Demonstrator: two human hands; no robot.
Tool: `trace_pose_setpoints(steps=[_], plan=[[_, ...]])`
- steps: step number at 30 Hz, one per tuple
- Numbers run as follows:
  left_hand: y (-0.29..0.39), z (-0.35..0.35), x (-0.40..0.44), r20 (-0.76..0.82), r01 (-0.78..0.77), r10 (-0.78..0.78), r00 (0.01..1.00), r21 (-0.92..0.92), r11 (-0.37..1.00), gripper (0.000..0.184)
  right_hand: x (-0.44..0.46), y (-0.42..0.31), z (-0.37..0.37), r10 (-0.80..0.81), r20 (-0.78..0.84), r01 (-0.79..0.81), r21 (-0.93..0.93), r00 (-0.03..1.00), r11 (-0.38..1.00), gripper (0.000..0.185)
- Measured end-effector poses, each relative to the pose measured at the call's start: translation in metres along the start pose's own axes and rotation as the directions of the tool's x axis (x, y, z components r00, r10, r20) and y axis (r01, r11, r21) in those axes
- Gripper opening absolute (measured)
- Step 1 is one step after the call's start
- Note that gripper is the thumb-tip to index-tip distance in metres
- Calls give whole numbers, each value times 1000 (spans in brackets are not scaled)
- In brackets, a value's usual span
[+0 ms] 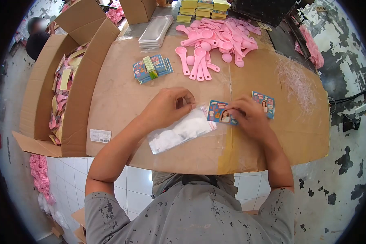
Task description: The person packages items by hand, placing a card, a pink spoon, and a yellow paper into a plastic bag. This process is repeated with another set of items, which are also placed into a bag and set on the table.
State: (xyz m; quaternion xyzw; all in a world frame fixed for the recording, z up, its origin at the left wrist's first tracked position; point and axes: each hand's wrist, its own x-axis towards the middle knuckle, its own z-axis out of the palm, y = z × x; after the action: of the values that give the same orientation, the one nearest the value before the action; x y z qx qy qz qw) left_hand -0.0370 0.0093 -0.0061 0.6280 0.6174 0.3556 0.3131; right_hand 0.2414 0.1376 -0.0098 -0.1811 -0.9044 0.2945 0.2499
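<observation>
My left hand (172, 106) is closed, thumb and fingers pinched at the upper edge of a clear plastic bag (179, 134). The bag lies slanted on the cardboard-covered table, with something white showing in it and its mouth end toward the right. Between the thumb and fingers of my right hand (250, 116) is a blue printed card (217, 112), held at the bag's mouth end. Another blue card (268, 103) lies just beyond my right hand, partly hidden by it.
Pink plastic spoons (219, 38) are heaped at the back, near stacked yellow bundles (203, 8). Left of them are clear bags (156, 30) and blue cards (152, 69). An open carton (77, 97) of filled packs stands left. Shredded strands (297, 81) lie right. A person (37, 38) is at far left.
</observation>
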Motion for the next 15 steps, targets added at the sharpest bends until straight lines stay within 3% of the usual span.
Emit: trace_pose_setpoints(steps=[1,4,7,9,12,15], plan=[[-3,-1,0,-20,-65,65,998,9,998,5,-1,1,3,10,-4,-10,-16,1000,1000,13],[-13,6,6,-65,-36,5,998,-480,877,9,-2,-1,4,78,5,-78,-20,997,997,15],[-4,-8,5,132,122,-46,990,-657,744,16,-2,-5,-9,181,16,-181,70,983,981,19],[-6,-4,6,160,100,17,987,-695,712,23,-4,0,-8,183,-38,-175,144,982,974,23],[1,1,4,190,119,40,981,-753,647,35,-3,-1,8,299,-158,-178,521,941,834,30],[4,2,2,184,104,57,981,-756,647,43,-3,1,1,288,-24,-236,509,957,828,34]])
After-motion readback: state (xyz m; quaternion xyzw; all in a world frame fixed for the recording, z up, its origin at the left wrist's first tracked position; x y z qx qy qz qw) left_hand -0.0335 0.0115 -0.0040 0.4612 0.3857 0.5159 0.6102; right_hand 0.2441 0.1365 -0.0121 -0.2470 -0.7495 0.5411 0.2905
